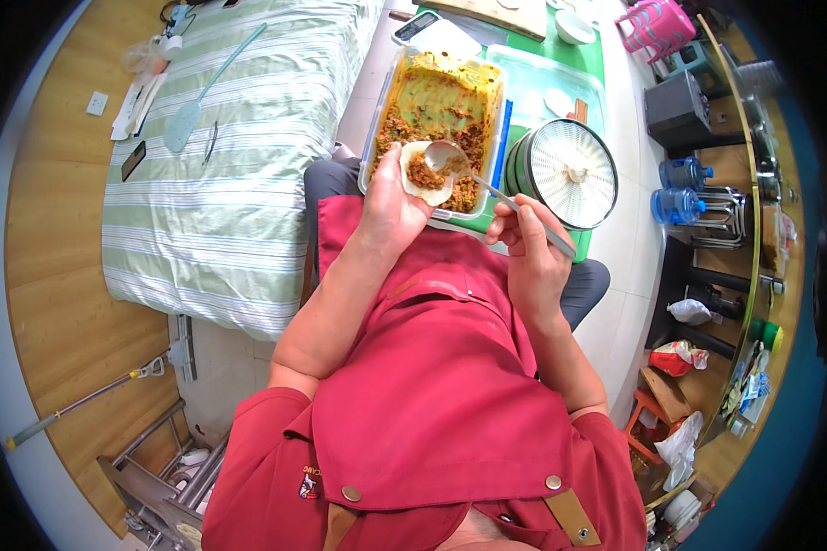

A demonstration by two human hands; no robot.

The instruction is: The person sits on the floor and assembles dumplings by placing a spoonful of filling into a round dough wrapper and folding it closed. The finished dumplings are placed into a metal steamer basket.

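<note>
On the fingers and palm of my left hand (394, 210) rests a round dough wrapper (438, 198) with brown minced filling (424, 173) on it. My right hand (534, 237) grips the handle of a metal spoon (444, 157). The spoon's bowl is over the wrapper, at the filling's upper right edge. Beneath and beyond both is a clear plastic tub (502, 89) of minced filling, heaped at the near end and along the sides. Its far part is scraped thin, with yellowish smears on the wall.
Right of the tub, stacked round trays (572, 172) stand on a green table (486, 222). Behind them lies a clear lid (524, 65) bearing a wrapper (558, 102). Farther back are a digital scale (448, 38), a cutting board (503, 10) and a white bowl (575, 27). A bed (234, 227) stands at left.
</note>
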